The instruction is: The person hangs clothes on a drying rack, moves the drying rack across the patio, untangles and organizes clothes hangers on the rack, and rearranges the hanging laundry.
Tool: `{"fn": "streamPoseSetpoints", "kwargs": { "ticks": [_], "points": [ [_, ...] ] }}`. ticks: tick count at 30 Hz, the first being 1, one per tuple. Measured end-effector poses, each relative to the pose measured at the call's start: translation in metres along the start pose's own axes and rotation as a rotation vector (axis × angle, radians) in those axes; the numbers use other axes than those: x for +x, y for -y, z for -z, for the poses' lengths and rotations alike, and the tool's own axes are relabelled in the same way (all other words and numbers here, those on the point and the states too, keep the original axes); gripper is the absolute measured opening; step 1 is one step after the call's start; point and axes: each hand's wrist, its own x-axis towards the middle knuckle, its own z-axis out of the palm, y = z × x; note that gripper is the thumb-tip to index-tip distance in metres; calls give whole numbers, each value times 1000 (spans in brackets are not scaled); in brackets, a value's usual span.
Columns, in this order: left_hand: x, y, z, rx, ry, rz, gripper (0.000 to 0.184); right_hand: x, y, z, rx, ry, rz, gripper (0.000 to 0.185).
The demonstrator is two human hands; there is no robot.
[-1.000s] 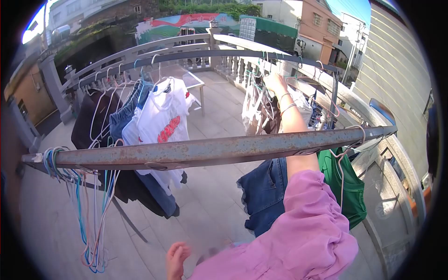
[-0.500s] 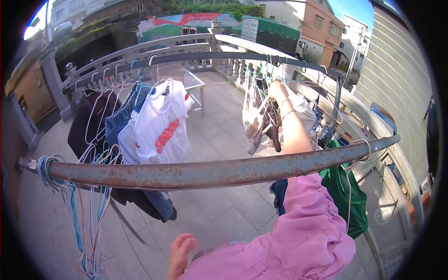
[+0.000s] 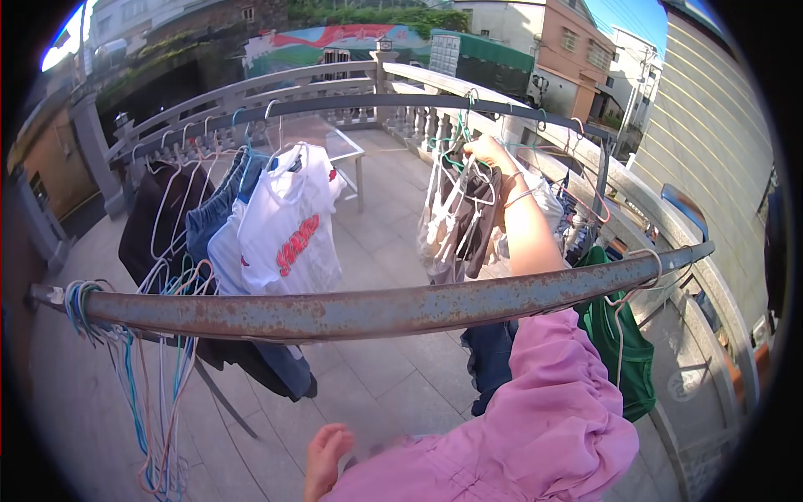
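Note:
My right hand (image 3: pixel 487 153) reaches over the near rusty rail (image 3: pixel 360 311) to the far rail (image 3: pixel 335 101). Its fingers are closed at the top of a white hanger (image 3: pixel 479 197), beside a dark garment (image 3: pixel 478 238) and pale garments (image 3: pixel 438 243). Green hangers (image 3: pixel 461 130) hook on the far rail just left of it. Low in front of my body, my left hand (image 3: pixel 331 448) has its fingers curled, with nothing visible in them. A white T-shirt with red print (image 3: pixel 288 219) hangs further left, next to blue elastic-waist denim (image 3: pixel 219 205).
Bare hangers (image 3: pixel 159 402) dangle from the near rail's left end. A green top (image 3: pixel 617 351) and dark denim (image 3: pixel 492 360) hang on the right. Behind the far rail are a table (image 3: pixel 339 146) and a stone balustrade (image 3: pixel 427 88).
My right hand has shifted slightly left along the far rail, and the garments beside it have moved left and turned. My left hand stays low. The near rail appears lower than one second ago.

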Motion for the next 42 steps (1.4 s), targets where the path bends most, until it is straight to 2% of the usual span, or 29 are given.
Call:
{"fn": "streamPoseSetpoints", "kwargs": {
  "ticks": [3,5,8,15,18,22,25,26,29,30,33,34,38,42],
  "points": [
    [0,4,0,-11,2,3,17,15,-27,-11,22,-23,-25,17],
    [-1,5,0,-19,7,6,19,26,-49,-16,18,-65,48,21],
    [-2,7,1,-22,-5,11,19,1,-34,-23,108,-76,91,28],
    [-3,8,6,3,-46,-14,17,-16,-43,-31,577,-356,-173,22],
    [-6,5,8,1,-64,-10,17,-16,-48,-28,606,-361,-218,22],
    [-2,10,10,-9,-67,-21,17,-16,-48,-10,507,-256,-231,21],
    [0,11,11,-11,-61,-25,17,-22,-44,-2,313,-329,-236,21],
    [1,11,10,-13,-59,-24,17,-21,-40,0,196,-337,-268,20],
    [3,11,9,-10,-62,-21,17,-22,-36,-6,-657,-720,89,26],
    [4,12,9,-13,-63,-20,17,-28,-19,-7,-530,-723,162,34],
    [4,14,8,-11,-73,-10,19,-57,48,-6,-709,-218,92,35],
    [5,13,7,-3,-80,-8,19,-62,55,-11,-764,-121,70,31],
    [6,14,8,22,-81,-10,20,-59,52,-27,-876,-122,55,22],
    [3,15,9,0,-105,-6,19,-43,32,-32,-761,-239,160,24]
  ]
}}
